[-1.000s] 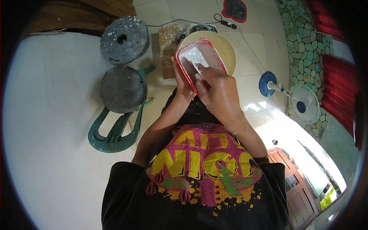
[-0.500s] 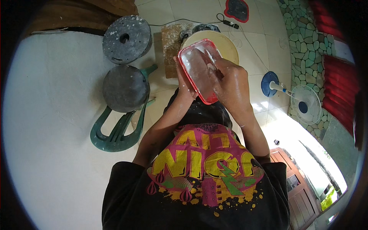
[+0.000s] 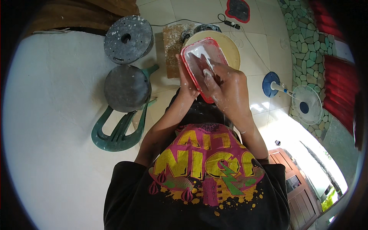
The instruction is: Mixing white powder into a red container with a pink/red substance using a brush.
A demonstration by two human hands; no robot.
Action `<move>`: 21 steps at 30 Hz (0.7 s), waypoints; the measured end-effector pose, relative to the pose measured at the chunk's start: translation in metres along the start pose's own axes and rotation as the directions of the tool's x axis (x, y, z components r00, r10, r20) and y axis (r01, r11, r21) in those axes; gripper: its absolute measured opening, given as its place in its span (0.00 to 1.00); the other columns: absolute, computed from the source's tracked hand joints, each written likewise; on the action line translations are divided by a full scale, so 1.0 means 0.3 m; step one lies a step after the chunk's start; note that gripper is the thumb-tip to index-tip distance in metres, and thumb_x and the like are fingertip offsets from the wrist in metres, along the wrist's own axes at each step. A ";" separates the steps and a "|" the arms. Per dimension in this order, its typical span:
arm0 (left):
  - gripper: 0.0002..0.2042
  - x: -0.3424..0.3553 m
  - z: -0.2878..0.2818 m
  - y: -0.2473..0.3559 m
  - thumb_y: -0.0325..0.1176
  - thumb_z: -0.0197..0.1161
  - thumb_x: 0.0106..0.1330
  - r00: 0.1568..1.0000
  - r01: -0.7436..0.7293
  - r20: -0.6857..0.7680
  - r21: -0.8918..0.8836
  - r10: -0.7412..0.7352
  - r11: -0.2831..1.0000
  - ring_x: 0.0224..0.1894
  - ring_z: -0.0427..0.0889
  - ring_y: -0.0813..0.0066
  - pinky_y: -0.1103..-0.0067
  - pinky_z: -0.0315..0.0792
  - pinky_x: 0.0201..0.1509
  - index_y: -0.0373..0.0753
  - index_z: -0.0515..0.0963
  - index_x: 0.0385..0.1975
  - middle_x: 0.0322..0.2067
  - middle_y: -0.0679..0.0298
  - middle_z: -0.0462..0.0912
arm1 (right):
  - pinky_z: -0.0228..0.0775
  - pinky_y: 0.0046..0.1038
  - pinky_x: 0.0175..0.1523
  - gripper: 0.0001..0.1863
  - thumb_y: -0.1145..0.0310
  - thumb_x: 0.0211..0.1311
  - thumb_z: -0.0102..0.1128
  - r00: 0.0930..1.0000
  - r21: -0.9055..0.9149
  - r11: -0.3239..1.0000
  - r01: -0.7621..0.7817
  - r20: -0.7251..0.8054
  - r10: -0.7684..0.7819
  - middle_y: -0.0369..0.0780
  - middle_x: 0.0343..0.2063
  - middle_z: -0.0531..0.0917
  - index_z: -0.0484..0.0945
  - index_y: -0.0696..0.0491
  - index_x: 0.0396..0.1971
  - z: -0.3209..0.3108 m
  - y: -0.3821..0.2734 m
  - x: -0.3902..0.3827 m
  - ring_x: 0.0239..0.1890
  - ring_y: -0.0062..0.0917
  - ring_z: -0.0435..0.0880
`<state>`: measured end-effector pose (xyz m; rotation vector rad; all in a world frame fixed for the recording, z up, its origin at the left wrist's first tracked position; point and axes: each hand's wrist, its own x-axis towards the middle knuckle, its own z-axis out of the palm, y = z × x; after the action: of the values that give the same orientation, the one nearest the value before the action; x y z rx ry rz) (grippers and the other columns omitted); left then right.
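Note:
A red-rimmed rectangular tub [image 3: 203, 92], its inside coated with wet white stuff, is tilted up in front of my chest. My left hand [image 3: 187, 82] grips it along the left wall, with the fingers mostly hidden behind. Into the tub reaches my right hand [image 3: 230, 82], fingers stretched apart against the wet inner surface and thumb toward me. White smears and specks mark the right hand and wrist. Behind the tub stands a large round cream basin [image 3: 232, 46], partly covered by it.
At left are a speckled dark disc with a central hole [image 3: 140, 42], a plain dark round slab [image 3: 126, 88] and a green plastic chair [image 3: 103, 140]. A wooden board [image 3: 171, 50] lies beside the basin. A fan [image 3: 306, 103], cable with power strip [image 3: 232, 25] and red-edged dark piece [image 3: 238, 10] are farther right.
My right hand has shifted inside the tub, its fingers now more spread and the thumb showing more. The tub has tilted slightly; my left hand keeps its grip.

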<state>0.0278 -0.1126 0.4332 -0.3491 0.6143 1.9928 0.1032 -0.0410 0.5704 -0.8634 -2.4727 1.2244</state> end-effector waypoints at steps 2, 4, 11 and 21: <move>0.37 0.004 -0.010 -0.004 0.71 0.42 0.62 1.000 0.018 -0.011 0.015 -0.018 1.000 0.51 0.77 0.62 0.64 0.75 0.53 0.45 0.66 0.58 0.49 0.60 0.74 | 0.71 0.41 0.37 0.08 0.74 0.53 0.59 0.994 0.075 0.996 -0.050 0.098 0.043 0.54 0.28 0.79 0.78 0.61 0.31 0.007 0.002 -0.005 0.31 0.50 0.79; 0.38 0.011 -0.019 -0.010 0.71 0.41 0.63 0.999 0.012 0.048 -0.019 -0.011 1.000 0.55 0.74 0.61 0.63 0.72 0.58 0.44 0.64 0.61 0.53 0.59 0.73 | 0.70 0.37 0.33 0.07 0.73 0.55 0.59 0.998 0.004 1.000 -0.020 0.053 0.019 0.54 0.24 0.78 0.78 0.62 0.30 0.016 0.013 0.002 0.27 0.49 0.78; 0.39 0.006 -0.016 -0.011 0.69 0.41 0.64 0.979 0.098 0.190 -0.141 -0.070 0.985 0.63 0.66 0.59 0.63 0.61 0.68 0.44 0.60 0.65 0.62 0.59 0.66 | 0.72 0.41 0.38 0.09 0.73 0.51 0.60 1.000 -0.212 0.977 -0.025 0.007 0.027 0.52 0.26 0.79 0.78 0.62 0.31 -0.023 0.045 0.003 0.32 0.48 0.79; 0.38 -0.014 0.041 -0.001 0.69 0.44 0.64 1.000 0.016 -0.002 0.010 -0.016 1.000 0.58 0.71 0.63 0.67 0.65 0.64 0.41 0.65 0.61 0.56 0.61 0.71 | 0.73 0.40 0.37 0.09 0.74 0.51 0.60 0.988 -0.170 0.978 0.120 -0.077 -0.134 0.50 0.26 0.80 0.79 0.61 0.34 0.016 0.035 -0.031 0.31 0.45 0.80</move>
<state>0.0302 -0.1085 0.4454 -0.3495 0.6206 1.9740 0.1127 -0.0448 0.5595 -0.7666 -2.5412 0.9302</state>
